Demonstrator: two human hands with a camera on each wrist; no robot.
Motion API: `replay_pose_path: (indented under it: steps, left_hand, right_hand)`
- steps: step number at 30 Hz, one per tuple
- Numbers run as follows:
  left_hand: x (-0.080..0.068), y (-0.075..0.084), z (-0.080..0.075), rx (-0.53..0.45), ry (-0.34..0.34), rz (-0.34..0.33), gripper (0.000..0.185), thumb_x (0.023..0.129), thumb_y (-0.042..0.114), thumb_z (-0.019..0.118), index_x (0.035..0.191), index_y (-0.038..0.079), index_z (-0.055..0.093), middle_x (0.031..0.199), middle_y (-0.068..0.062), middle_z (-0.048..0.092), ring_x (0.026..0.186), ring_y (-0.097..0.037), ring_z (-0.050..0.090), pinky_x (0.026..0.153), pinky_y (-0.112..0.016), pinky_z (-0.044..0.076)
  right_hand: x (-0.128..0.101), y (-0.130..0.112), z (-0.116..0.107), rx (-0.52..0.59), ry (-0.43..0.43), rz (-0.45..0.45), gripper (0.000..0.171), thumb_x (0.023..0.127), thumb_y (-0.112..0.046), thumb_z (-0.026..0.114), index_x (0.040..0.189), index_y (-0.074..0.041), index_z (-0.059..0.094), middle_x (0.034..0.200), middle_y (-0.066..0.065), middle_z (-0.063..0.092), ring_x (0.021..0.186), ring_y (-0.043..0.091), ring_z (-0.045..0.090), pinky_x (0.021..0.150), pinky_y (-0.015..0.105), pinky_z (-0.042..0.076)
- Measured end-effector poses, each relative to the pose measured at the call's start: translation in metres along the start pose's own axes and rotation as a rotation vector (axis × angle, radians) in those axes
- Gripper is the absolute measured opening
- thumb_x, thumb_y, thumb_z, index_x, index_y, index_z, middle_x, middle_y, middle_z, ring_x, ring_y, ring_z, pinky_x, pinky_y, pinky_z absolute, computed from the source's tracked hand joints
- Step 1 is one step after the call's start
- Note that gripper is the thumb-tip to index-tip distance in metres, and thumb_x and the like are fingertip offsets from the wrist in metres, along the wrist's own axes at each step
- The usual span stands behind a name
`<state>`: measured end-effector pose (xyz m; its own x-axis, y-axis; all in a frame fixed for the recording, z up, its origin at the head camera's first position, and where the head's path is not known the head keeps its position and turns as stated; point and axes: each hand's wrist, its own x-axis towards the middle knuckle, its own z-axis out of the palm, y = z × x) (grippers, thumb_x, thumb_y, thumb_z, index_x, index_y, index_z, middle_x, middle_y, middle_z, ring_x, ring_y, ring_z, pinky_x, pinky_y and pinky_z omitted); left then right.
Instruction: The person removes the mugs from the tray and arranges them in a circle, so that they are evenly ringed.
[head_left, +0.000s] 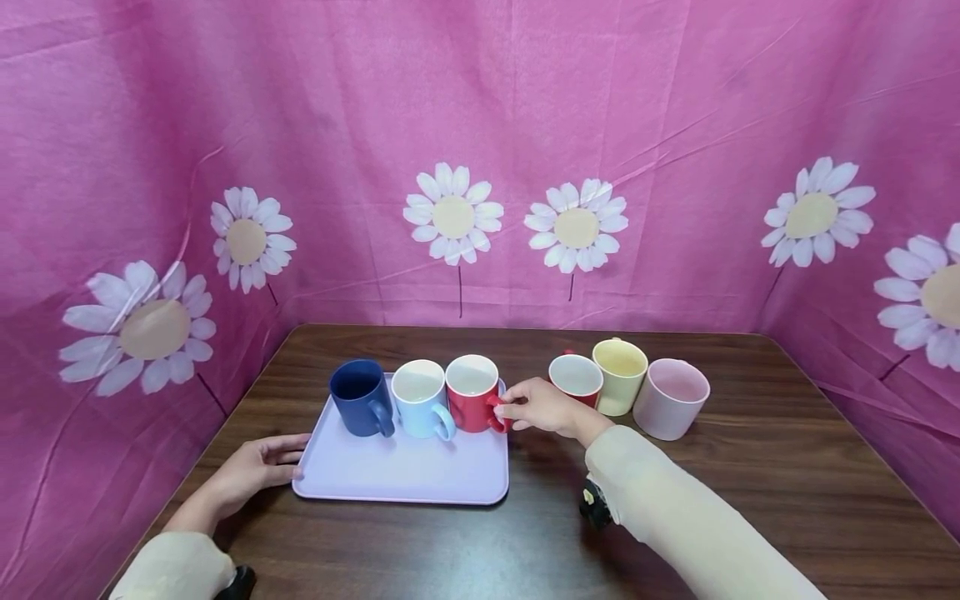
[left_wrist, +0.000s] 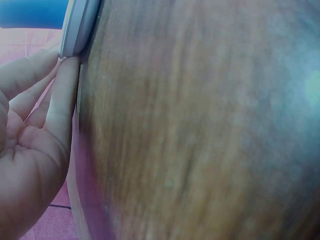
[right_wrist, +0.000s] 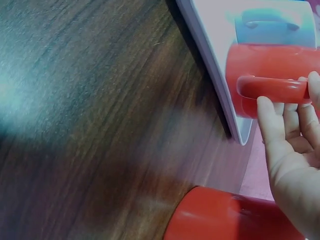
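The right hand (head_left: pixel 542 407) pinches the red mug (head_left: pixel 472 392) by its handle, on the tray (head_left: pixel 397 475) — ceramic, likely hard, slick, breakable. Left fingers (head_left: pixel 281 457), nearly straight, touch the tray's edge.

This looks like a staged tabletop set rather than a lived-in room. A dark wooden table (head_left: pixel 750 500) stands enclosed on three sides by a pink cloth backdrop (head_left: pixel 525 100) printed with white daisies (head_left: pixel 453 215), wrinkled and creased, which hides any walls or furniture. Plain coloured mugs (head_left: pixel 619 375) and a lilac tray (head_left: pixel 397 475) are the only props.
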<state>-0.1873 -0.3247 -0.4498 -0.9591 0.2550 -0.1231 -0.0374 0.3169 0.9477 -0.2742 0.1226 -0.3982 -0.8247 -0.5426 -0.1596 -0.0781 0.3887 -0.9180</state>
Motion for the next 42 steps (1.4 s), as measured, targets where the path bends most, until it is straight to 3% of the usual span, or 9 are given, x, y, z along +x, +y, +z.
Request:
replay_pose_path:
  steps: [14, 29, 33, 42]
  left_hand:
    - [0.001, -0.002, 0.000, 0.000, 0.003, -0.001, 0.064, 0.084, 0.003, 0.071, 0.133, -0.021, 0.037, 0.127, -0.036, 0.049, 0.100, -0.005, 0.059, 0.081, -0.026, 0.051]
    - [0.000, -0.002, -0.001, 0.018, 0.020, -0.010, 0.065, 0.084, 0.004, 0.071, 0.133, -0.021, 0.037, 0.128, -0.036, 0.048, 0.100, -0.006, 0.059, 0.081, -0.026, 0.051]
    - [0.000, -0.001, -0.001, 0.015, 0.015, -0.007, 0.065, 0.084, 0.004, 0.071, 0.133, -0.022, 0.036, 0.128, -0.037, 0.048, 0.100, -0.006, 0.060, 0.081, -0.025, 0.051]
    - [0.001, -0.002, 0.000, 0.013, 0.009, -0.004, 0.065, 0.084, 0.004, 0.071, 0.133, -0.021, 0.037, 0.129, -0.037, 0.047, 0.100, -0.005, 0.059, 0.081, -0.026, 0.051]
  right_hand:
    - [-0.003, 0.006, 0.000, 0.031, 0.041, -0.046, 0.027, 0.086, -0.003, 0.069, 0.108, 0.013, 0.066, 0.093, 0.022, 0.069, 0.085, 0.027, 0.068, 0.077, 0.038, 0.054]
    - [-0.016, 0.006, -0.007, -0.108, 0.087, -0.148, 0.024, 0.086, -0.010, 0.071, 0.104, 0.007, 0.071, 0.087, 0.013, 0.071, 0.080, 0.027, 0.069, 0.073, 0.033, 0.055]
    - [-0.020, 0.007, -0.010, -0.154, 0.067, -0.172, 0.022, 0.086, -0.011, 0.072, 0.102, 0.004, 0.073, 0.085, 0.010, 0.072, 0.079, 0.029, 0.069, 0.071, 0.031, 0.056]
    - [-0.035, 0.007, -0.027, -0.225, -0.080, -0.279, 0.018, 0.087, -0.008, 0.069, 0.099, 0.005, 0.072, 0.086, 0.010, 0.072, 0.077, 0.017, 0.068, 0.070, 0.032, 0.056]
